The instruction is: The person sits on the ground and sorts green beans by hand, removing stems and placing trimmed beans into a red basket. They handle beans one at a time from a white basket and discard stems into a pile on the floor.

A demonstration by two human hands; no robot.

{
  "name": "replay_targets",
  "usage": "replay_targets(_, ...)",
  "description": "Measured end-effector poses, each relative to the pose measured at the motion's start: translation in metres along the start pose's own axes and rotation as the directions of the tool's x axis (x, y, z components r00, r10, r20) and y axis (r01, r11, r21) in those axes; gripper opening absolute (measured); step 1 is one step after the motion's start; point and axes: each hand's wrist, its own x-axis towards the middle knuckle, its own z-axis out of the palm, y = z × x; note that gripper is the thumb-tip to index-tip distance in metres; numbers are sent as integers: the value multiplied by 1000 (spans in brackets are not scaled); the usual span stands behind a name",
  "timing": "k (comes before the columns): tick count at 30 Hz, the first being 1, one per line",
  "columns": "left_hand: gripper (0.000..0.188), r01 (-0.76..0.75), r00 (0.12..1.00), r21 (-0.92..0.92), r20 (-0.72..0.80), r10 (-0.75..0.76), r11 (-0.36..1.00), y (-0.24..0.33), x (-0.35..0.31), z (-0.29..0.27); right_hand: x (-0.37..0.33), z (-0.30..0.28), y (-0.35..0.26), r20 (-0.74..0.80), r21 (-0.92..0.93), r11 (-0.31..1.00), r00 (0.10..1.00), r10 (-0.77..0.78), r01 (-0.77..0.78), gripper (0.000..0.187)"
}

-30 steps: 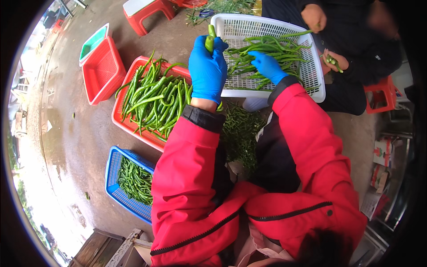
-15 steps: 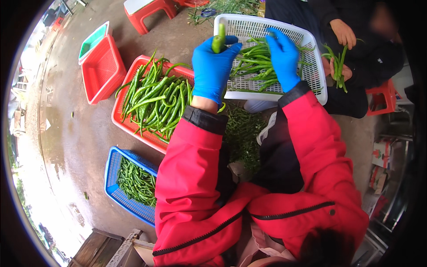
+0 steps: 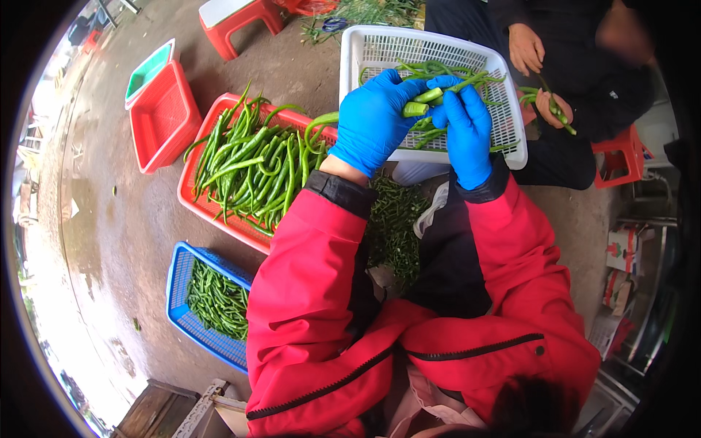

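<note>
Over the white slotted basket, my left hand in a blue glove is closed around long green chili peppers. Their thick ends poke out toward my other hand, while curved tails show behind the left wrist side. My right hand, also gloved in blue, has its fingers pinched on a green chili pepper beside those ends. Fingertips hide part of that pepper. More long peppers lie in the white basket beneath both hands. A red basket heaped with long green peppers stands to the left of my left hand.
A blue basket of small green pieces sits lower left. Empty red and green baskets lie far left, near a red stool. At right, another person's hand holds green peppers. Green scraps cover the floor between my legs.
My left hand has lowered and turned, bringing its peppers rightward. The right hand has come up from the basket to meet them, now pinching a pepper. The other person's peppers have moved.
</note>
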Motion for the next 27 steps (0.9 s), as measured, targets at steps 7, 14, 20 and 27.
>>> replay_targets(7, 23, -54, 998, -195, -31, 49, 979, 4, 3, -12, 12, -21, -18, -99, -585, 650, 753, -651, 485, 20)
replay_targets(14, 19, 83, 996, -826, 65, -53, 557, 21, 3, -35, 6, -23, -44, 370, -816, -20, 495, -786, 578, 41)
replay_targets(20, 35, 349, 912, -642, 402, -88, 683, 8, -3, -26, 20, -22, -30, 471, -829, -111, 575, -669, 549, 40)
replay_targets(27, 37, 284, 855, -252, 504, -126, 925, -32, -10, -25, 30, -27, 0, 703, -678, -146, 577, -415, 720, 45)
